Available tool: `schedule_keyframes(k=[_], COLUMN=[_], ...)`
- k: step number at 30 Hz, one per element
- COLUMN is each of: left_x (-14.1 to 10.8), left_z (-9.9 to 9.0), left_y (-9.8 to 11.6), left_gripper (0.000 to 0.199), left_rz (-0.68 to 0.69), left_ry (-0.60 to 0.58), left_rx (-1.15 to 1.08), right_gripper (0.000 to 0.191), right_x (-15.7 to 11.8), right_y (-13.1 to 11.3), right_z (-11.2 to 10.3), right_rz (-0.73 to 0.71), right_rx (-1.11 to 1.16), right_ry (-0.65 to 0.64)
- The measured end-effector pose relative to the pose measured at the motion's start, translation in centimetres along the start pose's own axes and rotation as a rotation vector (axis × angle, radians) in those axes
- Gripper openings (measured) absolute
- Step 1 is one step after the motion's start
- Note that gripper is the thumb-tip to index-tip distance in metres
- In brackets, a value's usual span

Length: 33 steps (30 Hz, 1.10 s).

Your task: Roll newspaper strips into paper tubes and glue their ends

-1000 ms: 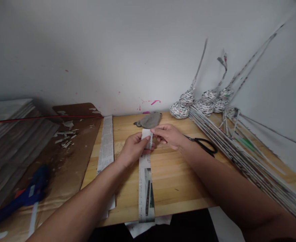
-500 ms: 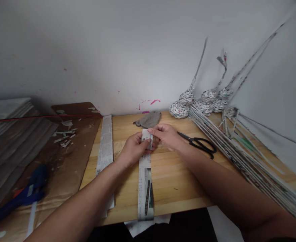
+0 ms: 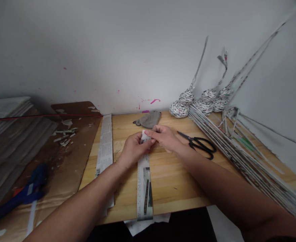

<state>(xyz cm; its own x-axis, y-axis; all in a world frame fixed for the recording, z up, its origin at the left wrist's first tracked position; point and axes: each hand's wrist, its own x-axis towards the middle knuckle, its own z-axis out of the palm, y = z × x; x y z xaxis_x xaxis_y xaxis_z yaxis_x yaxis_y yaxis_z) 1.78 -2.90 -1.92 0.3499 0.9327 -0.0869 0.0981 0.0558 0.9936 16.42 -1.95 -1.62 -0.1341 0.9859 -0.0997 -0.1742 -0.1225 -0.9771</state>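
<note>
A printed newspaper strip (image 3: 144, 188) runs up the middle of the wooden board and hangs over its front edge. My left hand (image 3: 134, 148) pinches the strip's far end from the left, its thumb pointing right. From the right, my right hand (image 3: 164, 137) grips the same end with thumb and fingers, close to the corner. The two thumbs nearly meet and cover most of that end, so any fold there is hidden. Just beyond the hands lies a grey cloth (image 3: 149, 119). Black-handled scissors (image 3: 199, 143) rest to the right of my right hand.
Stacked newspaper strips (image 3: 105, 144) lie on the left of the board (image 3: 173, 198). Farther left are cardboard (image 3: 72, 161) with paper scraps, a blue glue gun (image 3: 32, 188) and piled paper (image 3: 9, 144). Woven paper gourd shapes (image 3: 179, 109) and rolled paper sticks (image 3: 220, 148) occupy the right.
My right thumb has moved slightly left over the strip's end. My left thumb has slid right, and less of the strip's end shows between the hands.
</note>
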Motion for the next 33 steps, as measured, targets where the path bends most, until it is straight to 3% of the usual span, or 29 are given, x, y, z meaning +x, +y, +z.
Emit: schedule_keyframes(k=[4, 11, 17, 26, 33], left_x=[0.0, 0.3, 0.4, 0.1, 0.3], left_z=[0.0, -0.3, -0.3, -0.3, -0.4], left_y=[0.1, 0.2, 0.0, 0.6, 0.5], left_gripper=[0.029, 0.033, 0.030, 0.029, 0.028], left_rz=[-0.018, -0.033, -0.030, -0.144, -0.128], left_ry=[-0.012, 0.017, -0.019, -0.083, -0.083], left_rx=[-0.099, -0.189, -0.163, -0.232, -0.196], right_gripper=[0.046, 0.037, 0.038, 0.041, 0.042], right_x=[-0.1, 0.1, 0.2, 0.2, 0.2], right_y=[-0.2, -0.7, -0.4, -0.2, -0.4], right_z=[0.0, -1.2, -1.0, -0.7, -0.8], right_rz=[0.015, -0.066, -0.062, 0.011, 0.046], right_rx=[0.002, -0.143, -0.163, -0.017, 0.012], right_ry=[-0.023, -0.200, -0.128, -0.052, -0.090])
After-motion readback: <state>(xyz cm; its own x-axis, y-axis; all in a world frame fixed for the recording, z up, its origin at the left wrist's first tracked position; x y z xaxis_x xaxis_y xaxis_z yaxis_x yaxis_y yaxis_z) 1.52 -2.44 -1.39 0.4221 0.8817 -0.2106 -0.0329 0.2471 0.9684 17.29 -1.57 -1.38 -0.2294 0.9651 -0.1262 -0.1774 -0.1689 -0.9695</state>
